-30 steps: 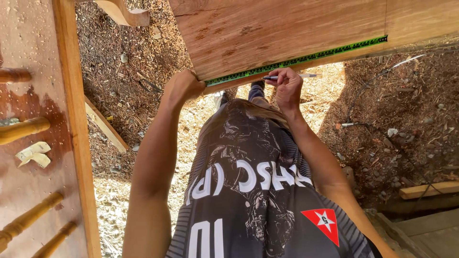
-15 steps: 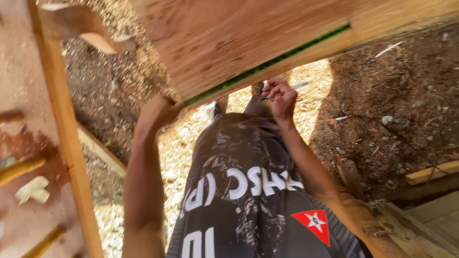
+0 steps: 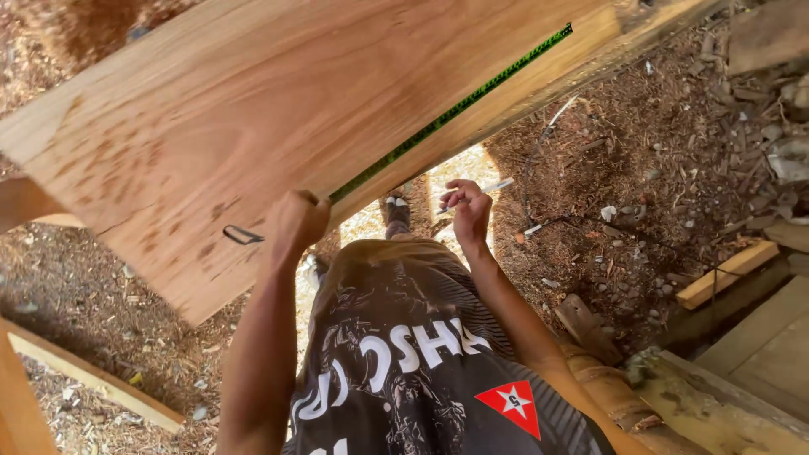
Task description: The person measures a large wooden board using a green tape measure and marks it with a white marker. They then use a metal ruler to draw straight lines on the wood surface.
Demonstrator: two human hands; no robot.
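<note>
Across the upper frame, the wooden board (image 3: 253,126) has tilted; left hand (image 3: 297,221) clamps green tape measure (image 3: 455,105), right hand (image 3: 468,206) now grips pencil (image 3: 493,186).

Board (image 3: 253,126): broad reddish-brown plank, smooth face with darker flecks towards the lower left; held tilted, its near edge running from lower left to upper right.
Tape measure (image 3: 455,107): green blade with black markings, laid flat along the board's near edge; its case cannot be seen.
Loop (image 3: 243,235): small dark strap seen on the board face, just beside the tape's near end.
Pen (image 3: 487,189): slim, pale; pinched in the fingers just below the board edge, tip pointed right.
</note>
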